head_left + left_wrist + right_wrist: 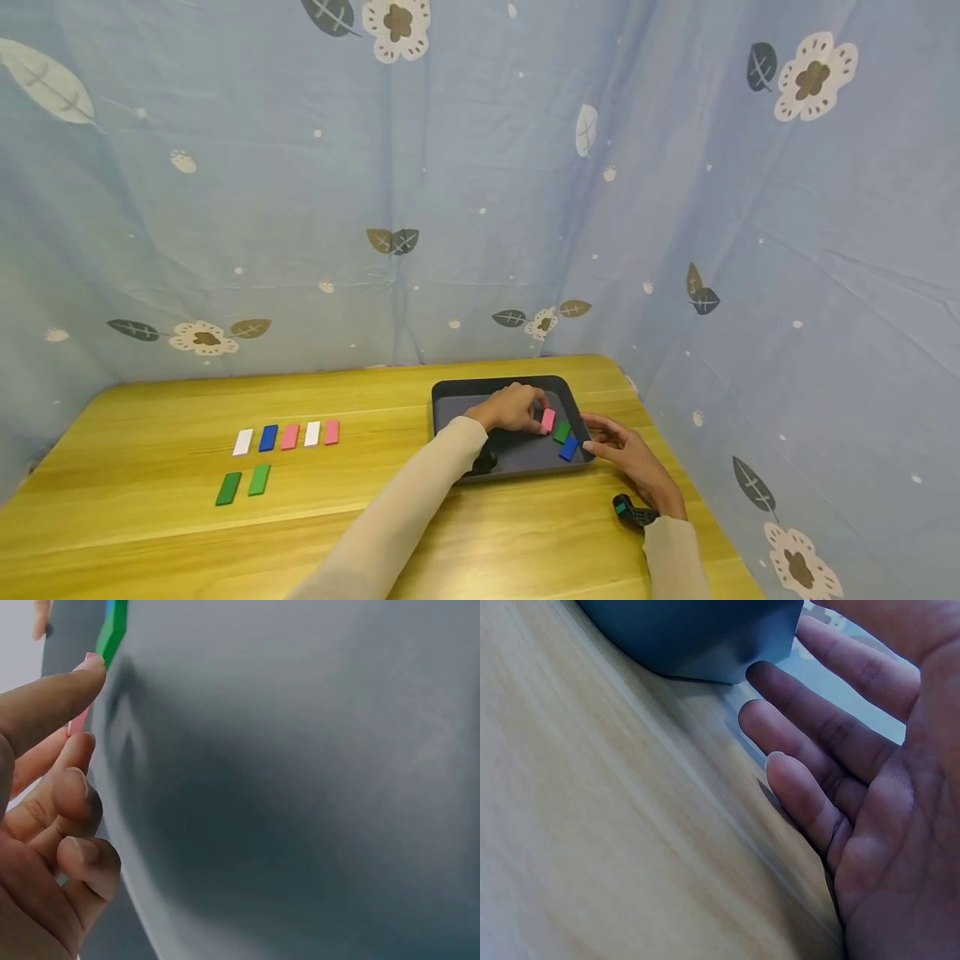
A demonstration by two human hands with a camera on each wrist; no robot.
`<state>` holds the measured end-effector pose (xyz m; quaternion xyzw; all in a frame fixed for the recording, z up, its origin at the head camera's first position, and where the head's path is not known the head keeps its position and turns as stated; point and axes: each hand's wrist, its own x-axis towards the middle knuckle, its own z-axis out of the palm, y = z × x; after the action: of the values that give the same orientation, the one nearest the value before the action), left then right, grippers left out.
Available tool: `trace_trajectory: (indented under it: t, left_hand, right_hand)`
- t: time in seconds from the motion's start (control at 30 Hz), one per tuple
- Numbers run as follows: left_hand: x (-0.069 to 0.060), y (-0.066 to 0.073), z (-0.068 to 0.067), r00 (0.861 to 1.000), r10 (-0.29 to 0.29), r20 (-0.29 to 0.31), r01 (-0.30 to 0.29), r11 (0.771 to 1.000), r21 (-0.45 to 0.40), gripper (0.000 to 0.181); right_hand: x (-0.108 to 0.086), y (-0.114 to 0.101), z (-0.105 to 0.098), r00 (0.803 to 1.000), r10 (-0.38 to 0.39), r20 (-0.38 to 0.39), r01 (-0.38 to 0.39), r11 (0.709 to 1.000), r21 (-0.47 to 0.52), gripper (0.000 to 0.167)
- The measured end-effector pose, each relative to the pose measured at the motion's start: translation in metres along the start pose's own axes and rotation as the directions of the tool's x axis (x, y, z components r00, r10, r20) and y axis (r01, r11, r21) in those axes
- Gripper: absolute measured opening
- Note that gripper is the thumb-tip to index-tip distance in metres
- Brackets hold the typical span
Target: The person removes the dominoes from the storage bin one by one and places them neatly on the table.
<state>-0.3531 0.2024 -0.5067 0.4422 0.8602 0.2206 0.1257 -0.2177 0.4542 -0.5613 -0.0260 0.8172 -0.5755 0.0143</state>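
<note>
A pink tile (548,419) is pinched between the thumb and index finger of my left hand (513,407), over the right part of a dark grey tray (498,386). Close to it in the tray lie a green tile (562,431) and a blue tile (568,448). The left wrist view shows the left hand (52,795) with the pink tile (78,722) partly hidden behind its fingers. At the tray's right wall is my right hand (628,454), its fingers loosely extended; the right wrist view shows this hand (847,765) beside the outside of the tray (705,645).
On the wooden table (150,533) to the left, a row of white, blue and pink tiles (290,437) lies behind a dark green tile (228,488) and a light green tile (258,479). A blue patterned curtain (480,183) hangs behind and to the right.
</note>
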Motion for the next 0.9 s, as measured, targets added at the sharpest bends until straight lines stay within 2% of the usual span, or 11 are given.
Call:
trace_trajectory:
  t: [0.37,0.6,0.9]
  left_hand:
    - [-0.019,-0.001,-0.016,0.996,0.051,-0.071,-0.056,0.997,-0.059,0.042]
    - [-0.033,-0.003,-0.027,0.993,0.071,-0.093,-0.081,0.991,-0.107,0.042]
    - [-0.05,-0.009,-0.039,0.988,0.071,-0.136,-0.081,0.994,-0.073,0.044]
  right_hand:
    - [-0.004,-0.003,0.0,1.0,-0.006,0.01,0.006,1.0,-0.021,0.057]
    - [-0.005,0.0,-0.002,1.0,0.004,0.013,-0.004,1.0,-0.012,0.058]
    - [-0.003,-0.004,-0.001,1.0,-0.002,0.018,0.002,1.0,-0.022,0.057]
